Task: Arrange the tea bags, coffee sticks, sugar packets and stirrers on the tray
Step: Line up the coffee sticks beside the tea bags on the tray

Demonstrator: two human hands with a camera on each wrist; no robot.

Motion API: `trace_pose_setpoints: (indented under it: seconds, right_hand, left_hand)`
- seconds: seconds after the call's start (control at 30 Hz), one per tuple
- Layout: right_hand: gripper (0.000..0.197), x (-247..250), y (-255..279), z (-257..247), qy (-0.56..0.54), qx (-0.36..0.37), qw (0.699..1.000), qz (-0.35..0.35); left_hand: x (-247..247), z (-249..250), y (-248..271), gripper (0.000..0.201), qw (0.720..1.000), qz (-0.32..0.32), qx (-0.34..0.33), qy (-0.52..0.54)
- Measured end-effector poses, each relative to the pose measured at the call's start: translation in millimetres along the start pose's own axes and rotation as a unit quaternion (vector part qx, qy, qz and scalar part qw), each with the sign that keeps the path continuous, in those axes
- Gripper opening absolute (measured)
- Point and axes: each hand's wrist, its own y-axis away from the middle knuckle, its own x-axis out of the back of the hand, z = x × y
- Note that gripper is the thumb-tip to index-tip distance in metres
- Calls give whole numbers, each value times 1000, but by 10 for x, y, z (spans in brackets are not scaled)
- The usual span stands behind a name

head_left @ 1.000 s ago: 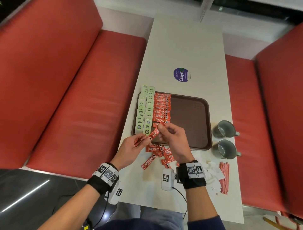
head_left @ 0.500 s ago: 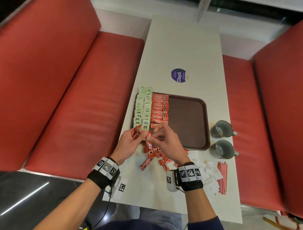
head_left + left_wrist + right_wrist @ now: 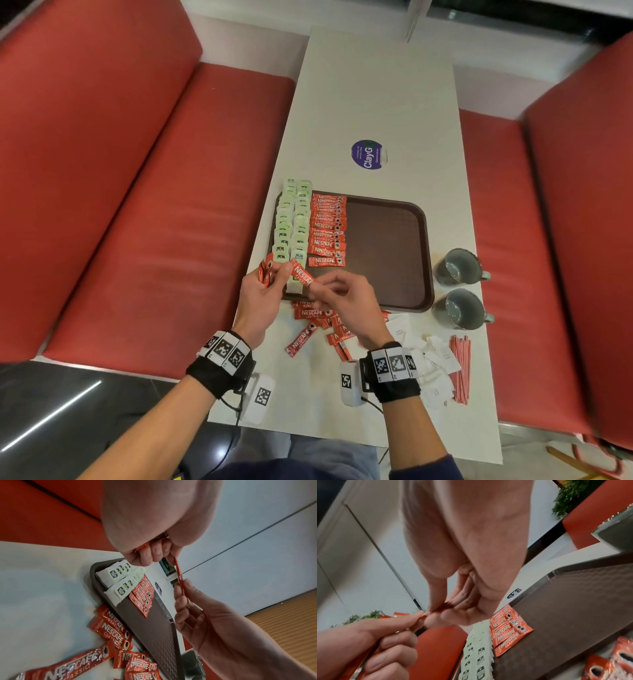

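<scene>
White table carries: brown tray mid-left, overhanging the left edge slightly; round purple ClayGo sticker beyond it; two grey mugs just right of the tray, lying tipped, openings toward camera. Near edge: loose Nescafe coffee sticks in a scattered pile (touching the tray's near rim), white sugar packets beside them, red stirrers bundled far right.

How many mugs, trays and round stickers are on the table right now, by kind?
Mugs: 2
Tray: 1
Round sticker: 1
Total: 4
</scene>
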Motion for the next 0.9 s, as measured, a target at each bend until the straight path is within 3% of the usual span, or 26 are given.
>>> trace_pose_setpoints:
  seconds: [0.13,0.27,0.33,0.43,0.6,0.8,0.9]
  right_hand:
    - [10,139,-59,23,182,59,976,107]
    - [14,215,-90,-28,324,97,940,46]
    - [10,211,-88,-56,324,121,938,17]
    - [4,225,-96,-27,294,128,947,12]
    - [3,381,-84,111,234,87,968,21]
    - [12,466,-234,332,263,48,964,2]
    - [12,540,-401,400,267,18,963,43]
  left_hand:
    - [81,-140,-66,7,999,-26,3,-27]
    - [137,-356,-156,26,982,-130,-22,-136]
    - [89,-378,-172,26,965,-170,-36,-197]
    - [25,-359,-198,14,961,-165,-37,-219]
    - [72,-250,-279,15,936,-160,-58,-307]
    - [63,-310,-361,18,923,-147,-60,-349]
    - [17,-330,-388,24,923,-113,-76,-361]
